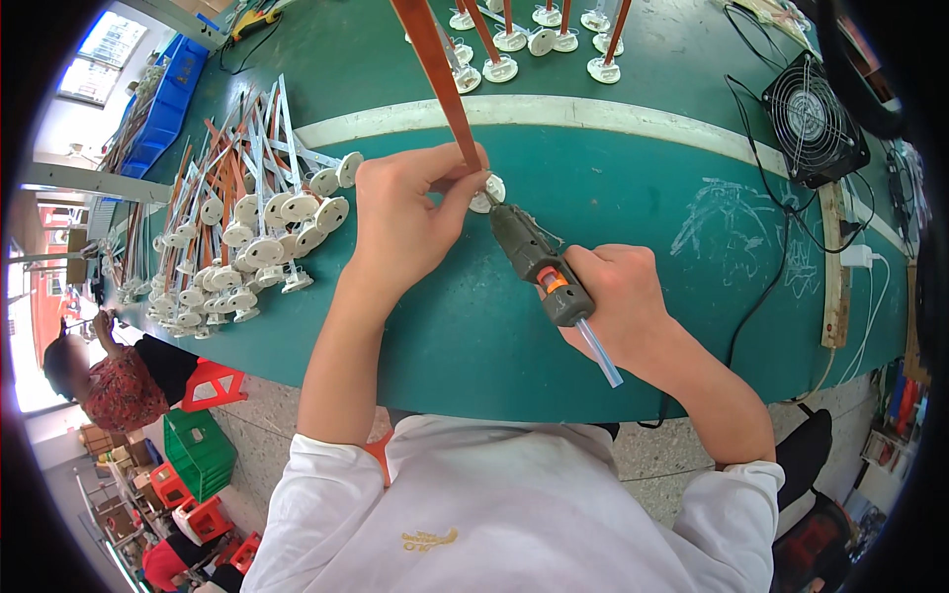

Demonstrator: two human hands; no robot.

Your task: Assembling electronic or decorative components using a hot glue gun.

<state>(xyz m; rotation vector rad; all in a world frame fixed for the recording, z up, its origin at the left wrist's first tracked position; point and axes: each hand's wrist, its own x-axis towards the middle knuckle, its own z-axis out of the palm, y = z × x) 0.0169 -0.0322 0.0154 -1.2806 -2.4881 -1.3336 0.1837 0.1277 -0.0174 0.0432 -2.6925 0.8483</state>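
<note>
The operator wears a white shirt and sits or stands at the near edge of a green tabletop. The right hand is wrapped around the handle of a dark glue gun; its fingers are curled in, but mostly hidden, so trigger pressure (the orange part shows beside the grip) cannot be told. A translucent glue stick projects from the rear of the gun, toward the operator.

The left hand pinches the lower end of a brown strip, thumb and forefinger drawn together with no visible gap; the other fingers are partly hidden. The strip stands upright, leaning slightly left at its top. A white disc is at its foot, just beyond the gun's nozzle. Whether the nozzle touches the disc cannot be told.

To the left lies a heap of strips with white round bases. To the right, a black fan is placed beyond a power strip. A pale band crosses the tabletop; past it, finished-looking strips on white bases stand in a group. A blue bin is located at far left.
</note>
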